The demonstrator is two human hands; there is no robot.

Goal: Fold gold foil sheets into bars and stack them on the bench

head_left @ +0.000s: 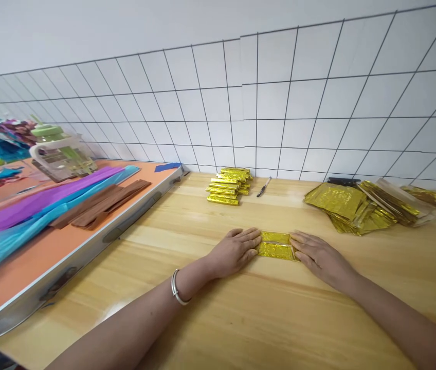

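Note:
A gold foil sheet (pixel 275 250) lies on the wooden table, its two edges folded in so that a narrow seam runs across the middle. My left hand (pixel 237 249) rests flat on its left end, fingers stretched out. On the right end lies my right hand (pixel 314 253), also flat with its fingers extended. Both hands press on the foil rather than grip it. Behind them is a stack of narrow folded gold foil strips (pixel 228 187). To the right is a loose pile of flat gold foil sheets (pixel 341 203).
A pen (pixel 264 187) lies beside the strips, near the tiled wall (pixel 272 103). Clear packets with gold foil (pixel 395 200) are at the right. An orange-topped table (pixel 125 221) on the left carries brown strips (pixel 98 205), purple and blue material, and a clear handled container (pixel 64 156).

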